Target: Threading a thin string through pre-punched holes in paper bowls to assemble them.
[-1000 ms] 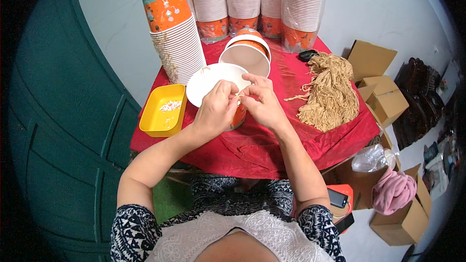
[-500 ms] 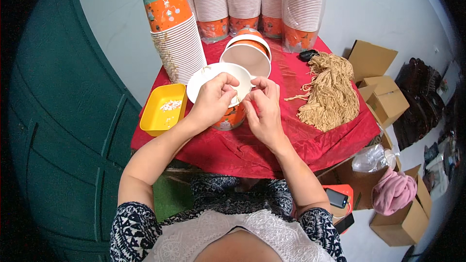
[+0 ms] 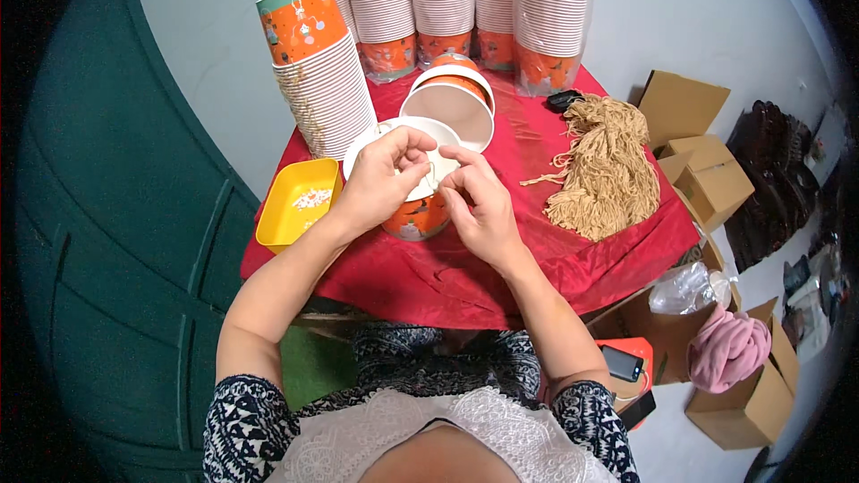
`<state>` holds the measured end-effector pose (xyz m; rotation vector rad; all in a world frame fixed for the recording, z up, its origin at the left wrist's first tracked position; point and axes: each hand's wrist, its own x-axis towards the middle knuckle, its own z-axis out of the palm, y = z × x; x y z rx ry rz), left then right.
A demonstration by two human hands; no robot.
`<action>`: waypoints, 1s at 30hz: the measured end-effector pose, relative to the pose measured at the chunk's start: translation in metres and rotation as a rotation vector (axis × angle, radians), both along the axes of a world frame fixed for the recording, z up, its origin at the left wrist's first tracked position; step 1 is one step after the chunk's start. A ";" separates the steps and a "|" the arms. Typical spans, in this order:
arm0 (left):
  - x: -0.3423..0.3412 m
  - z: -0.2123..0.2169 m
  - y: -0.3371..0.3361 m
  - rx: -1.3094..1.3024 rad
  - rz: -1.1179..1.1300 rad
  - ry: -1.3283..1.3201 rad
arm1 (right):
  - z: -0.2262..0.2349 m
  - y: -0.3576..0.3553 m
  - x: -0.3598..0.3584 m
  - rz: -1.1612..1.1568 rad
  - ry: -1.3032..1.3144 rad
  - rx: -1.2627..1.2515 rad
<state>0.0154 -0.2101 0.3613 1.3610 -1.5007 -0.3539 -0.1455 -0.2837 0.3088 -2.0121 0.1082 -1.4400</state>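
Right in front of me stands a paper bucket [image 3: 417, 220] with a white inside and an orange printed side. Over its mouth, a thin beige string [image 3: 433, 175] runs in a small loop between my hands. My left hand [image 3: 383, 181] is closed, thumb and fingertips pinching the string. Opposite it, my right hand [image 3: 485, 207] pinches the string too, its fingers partly curled. To the left, a yellow tray [image 3: 284, 190] holds small white and reddish bits. A thick hank of beige string [image 3: 610, 165] lies on the right side of the table.
A red cloth [image 3: 537, 259] covers the table. Behind the bucket, other buckets [image 3: 452, 112] lie on their sides. A leaning stack of buckets [image 3: 327, 94] stands back left, with bagged stacks [image 3: 553, 18] along the wall. Cardboard boxes [image 3: 707, 174] sit at the right.
My fingers have lifted slightly and drawn a little apart, so the string's loop shows more plainly between them. The view has shifted slightly; the other things stay put.
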 end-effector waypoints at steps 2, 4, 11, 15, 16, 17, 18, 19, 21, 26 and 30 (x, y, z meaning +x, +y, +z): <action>-0.005 0.004 0.001 -0.016 -0.053 0.000 | 0.001 0.000 0.005 0.059 -0.013 0.041; -0.007 0.003 0.002 -0.027 -0.056 -0.013 | 0.000 0.001 0.009 0.080 -0.018 0.086; -0.005 0.000 0.013 -0.069 0.026 -0.185 | -0.011 0.005 0.015 0.001 -0.057 0.086; -0.008 -0.003 0.021 -0.029 0.080 -0.235 | -0.011 0.014 0.014 -0.054 -0.089 0.105; -0.008 -0.004 0.023 -0.070 0.089 -0.328 | -0.011 0.016 0.014 -0.070 -0.093 0.136; -0.009 -0.005 0.025 -0.112 0.098 -0.420 | -0.012 0.018 0.015 -0.087 -0.098 0.167; -0.010 -0.006 0.027 -0.111 0.099 -0.420 | -0.013 0.018 0.016 -0.085 -0.097 0.168; -0.012 -0.006 0.028 -0.125 0.132 -0.483 | -0.015 0.019 0.017 -0.111 -0.119 0.175; -0.016 -0.003 0.031 -0.139 0.164 -0.546 | -0.016 0.019 0.017 -0.138 -0.140 0.182; -0.018 -0.002 0.036 -0.111 0.121 -0.536 | -0.018 0.020 0.022 -0.133 -0.145 0.291; -0.017 -0.004 0.037 -0.118 0.096 -0.518 | -0.019 0.020 0.023 -0.159 -0.157 0.283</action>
